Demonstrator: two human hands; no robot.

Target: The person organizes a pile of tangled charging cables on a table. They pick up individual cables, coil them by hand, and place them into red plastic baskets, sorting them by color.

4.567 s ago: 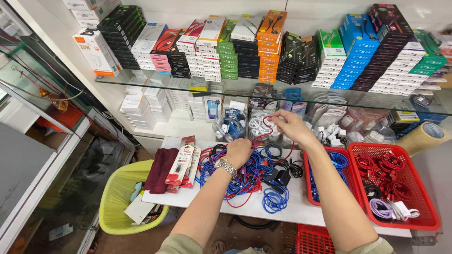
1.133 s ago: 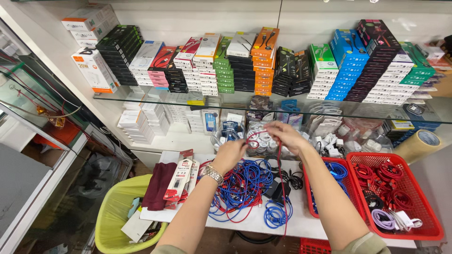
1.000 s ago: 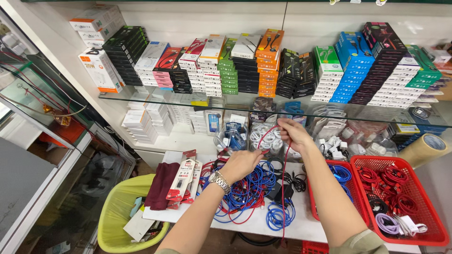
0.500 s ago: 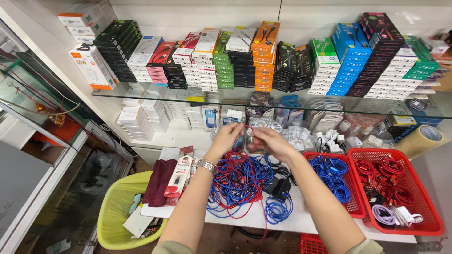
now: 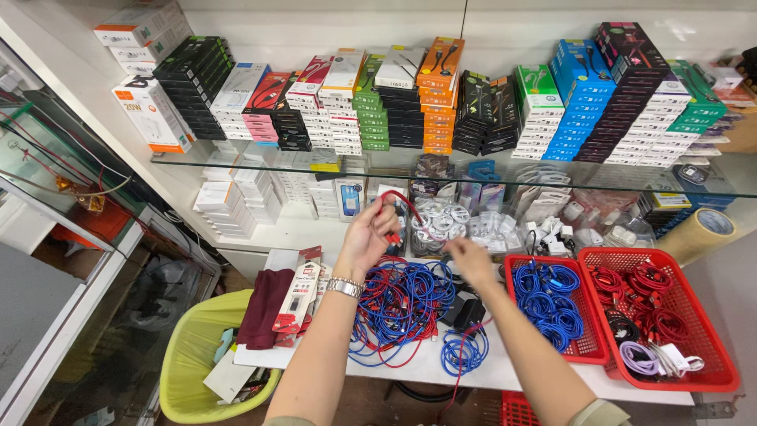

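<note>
- Left hand (image 5: 364,237), center of frame, was raised above the counter (image 5: 505,371), fingers curled & pinching a red cable (image 5: 402,207) that looped up over the fingertips.
- Right hand (image 5: 471,260), just right of center, was lower, fingers drawn together on what looked like the same cable's far run; exact grip hard to tell, palm faced away.
- Cable stretched between both hands, above the tangle of blue & red cables (image 5: 402,308) mid-counter.
- Step in hand, by my read: pulling one red cable free of the pile & straightening it, w/ coiling not yet started.
- Next move likely needs the loose tail drawn clear of the tangle w/o dragging neighbours, then even loops round the left hand.
- Red basket w/ blue cables (image 5: 587,353) sat right of center; 2nd red basket w/ red cables (image 5: 714,371) at lower right.
- Yellow bin (image 5: 185,371) at lower left; stacked boxes (image 5: 441,95) on glass shelf (image 5: 236,158) across top.
</note>
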